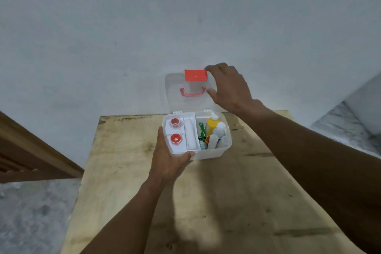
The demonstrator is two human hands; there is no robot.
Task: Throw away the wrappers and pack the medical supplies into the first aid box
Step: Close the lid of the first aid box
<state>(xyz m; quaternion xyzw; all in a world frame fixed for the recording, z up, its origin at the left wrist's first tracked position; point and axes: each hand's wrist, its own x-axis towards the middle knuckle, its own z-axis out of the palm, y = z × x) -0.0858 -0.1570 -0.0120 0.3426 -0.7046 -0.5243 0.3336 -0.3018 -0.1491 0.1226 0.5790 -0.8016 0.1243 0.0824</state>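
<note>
Two hands grip the first aid box: the left hand its near corner, the right hand its raised lid; bottles sit inside it, no wrappers beside it, so only closing seems left.

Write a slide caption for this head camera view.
Left hand grips the packed first aid box on a table while the right hand holds its raised lid.

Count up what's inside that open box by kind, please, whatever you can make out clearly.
Red-centred rolls: 2
White bandage roll: 1
Yellow bottle: 1
Green carton: 1
White containers: 3
Total: 8 in the first aid box; smaller blurred bits uncounted.
</note>
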